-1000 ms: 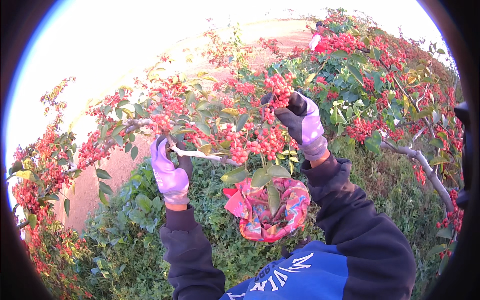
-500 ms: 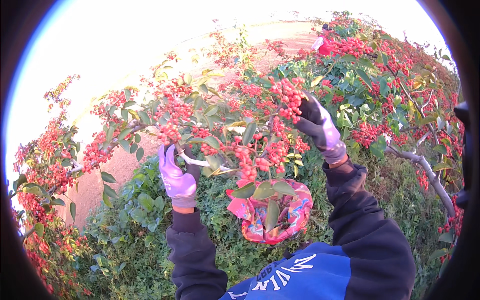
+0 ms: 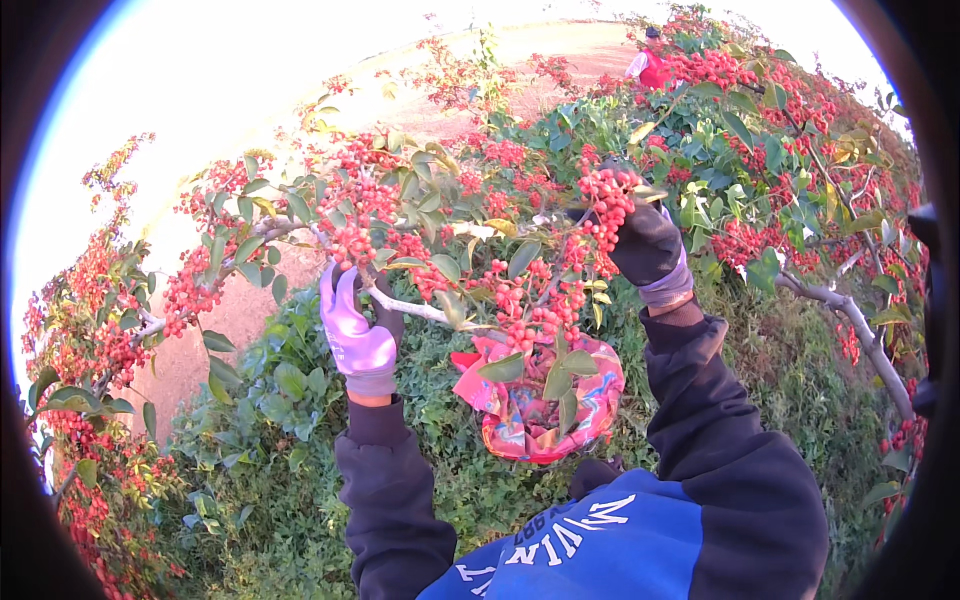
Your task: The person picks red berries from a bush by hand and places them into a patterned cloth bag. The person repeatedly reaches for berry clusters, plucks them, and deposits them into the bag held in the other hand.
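Thin purple gloves with dark palms cover both my hands. My left hand [image 3: 360, 335] is closed round a pale bare branch [image 3: 415, 308], its thumb side hidden behind the wood. At the right end of this bough my right hand [image 3: 648, 250] curls round a cluster of small red berries [image 3: 608, 195]; some of its fingers are hidden behind the berries and leaves. More red berries [image 3: 535, 325] hang between my hands. Below them an open, pink patterned bag [image 3: 600, 385] sits in front of my body, partly covered by hanging leaves.
Berry-laden branches [image 3: 110, 350] crowd the left side. A thick grey branch [image 3: 850, 335] slants down at the right. Green undergrowth [image 3: 270, 490] covers the ground below. Another person [image 3: 655, 68] in red and white stands far off among the bushes, near bare reddish soil [image 3: 560, 45].
My right hand has moved slightly right and down, and the berry cluster beside it has shifted right. The held branch dips a little. My left hand keeps its hold.
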Demonstrator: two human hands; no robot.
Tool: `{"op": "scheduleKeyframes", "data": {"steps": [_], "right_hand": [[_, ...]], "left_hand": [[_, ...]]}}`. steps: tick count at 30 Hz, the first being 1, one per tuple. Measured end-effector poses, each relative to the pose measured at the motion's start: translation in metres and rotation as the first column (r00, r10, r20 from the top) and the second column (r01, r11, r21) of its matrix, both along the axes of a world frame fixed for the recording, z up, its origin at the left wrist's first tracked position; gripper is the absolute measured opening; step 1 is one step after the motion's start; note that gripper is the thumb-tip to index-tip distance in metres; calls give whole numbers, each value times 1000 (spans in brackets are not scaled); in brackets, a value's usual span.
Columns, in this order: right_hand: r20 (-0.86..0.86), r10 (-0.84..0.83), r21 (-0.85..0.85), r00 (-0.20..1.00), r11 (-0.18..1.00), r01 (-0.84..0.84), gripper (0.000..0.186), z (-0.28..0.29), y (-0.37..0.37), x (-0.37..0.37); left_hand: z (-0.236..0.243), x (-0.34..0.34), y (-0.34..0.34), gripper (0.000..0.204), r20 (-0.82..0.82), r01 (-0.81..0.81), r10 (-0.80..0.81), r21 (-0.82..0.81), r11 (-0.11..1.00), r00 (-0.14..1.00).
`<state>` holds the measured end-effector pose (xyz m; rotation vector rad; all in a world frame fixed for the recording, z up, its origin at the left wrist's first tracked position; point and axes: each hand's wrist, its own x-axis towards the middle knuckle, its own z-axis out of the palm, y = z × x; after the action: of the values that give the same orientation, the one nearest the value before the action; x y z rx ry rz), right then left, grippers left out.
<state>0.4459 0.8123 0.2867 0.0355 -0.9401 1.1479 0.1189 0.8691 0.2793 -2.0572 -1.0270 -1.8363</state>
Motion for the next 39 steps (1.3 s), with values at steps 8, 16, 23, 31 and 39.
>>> {"op": "scheduleKeyframes", "data": {"steps": [8,16,23,31,39], "right_hand": [[535,-217,-141,817,930,340,44,-3,-55,-32],[582,-329,-115,744,872,476,19,17,-43,-53],[292,-647,374,705,755,538,27,42,-54,-8],[697,-710,713,99,701,3,26,134,-47,-56],[971,49,-72,-233,993,-92,25,141,-29,-70]], "left_hand": [[-9,-6,0,47,6,101,-101,-49,994,995],[-8,-5,-4,29,107,78,-77,-4,997,991],[-4,4,-4,29,35,-88,85,84,993,996],[14,21,-21,29,93,106,-104,-14,994,990],[17,15,-31,31,67,196,-193,-43,980,979]]}}
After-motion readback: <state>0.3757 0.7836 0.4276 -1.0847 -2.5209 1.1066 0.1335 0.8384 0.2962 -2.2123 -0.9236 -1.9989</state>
